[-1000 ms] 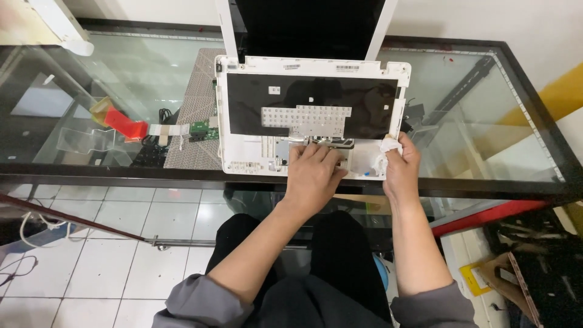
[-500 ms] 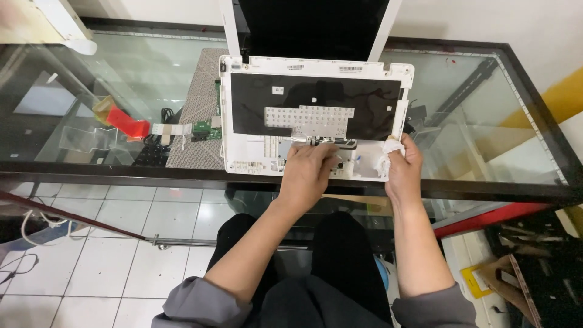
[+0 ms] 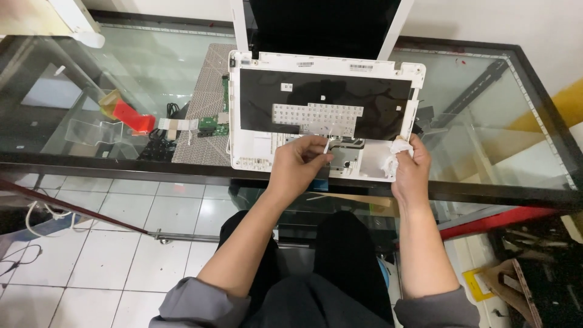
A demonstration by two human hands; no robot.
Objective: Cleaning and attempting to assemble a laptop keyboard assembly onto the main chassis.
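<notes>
A white laptop case [image 3: 261, 109], turned over and opened up, lies on the glass table with its black inner panel [image 3: 325, 91] and a grey-white keyboard backing [image 3: 316, 115] exposed. My left hand [image 3: 297, 167] rests on the case's near edge and pinches a thin white strip [image 3: 326, 146], seemingly a ribbon cable, between thumb and fingers. My right hand [image 3: 410, 167] is at the case's near right corner, closed around a crumpled white tissue [image 3: 398, 149]. The dark laptop screen [image 3: 325, 27] stands up behind the case.
A grey work mat [image 3: 203, 103] lies left of the case with a small green circuit board [image 3: 212, 126] on it. Further left are a red object [image 3: 133, 116], a clear stand [image 3: 91, 130] and black cables [image 3: 155, 149]. The table's dark front edge [image 3: 121, 170] runs below my hands.
My left hand has slid slightly left and lifted the thin white strip off the case. My right hand with the tissue has stayed at the corner.
</notes>
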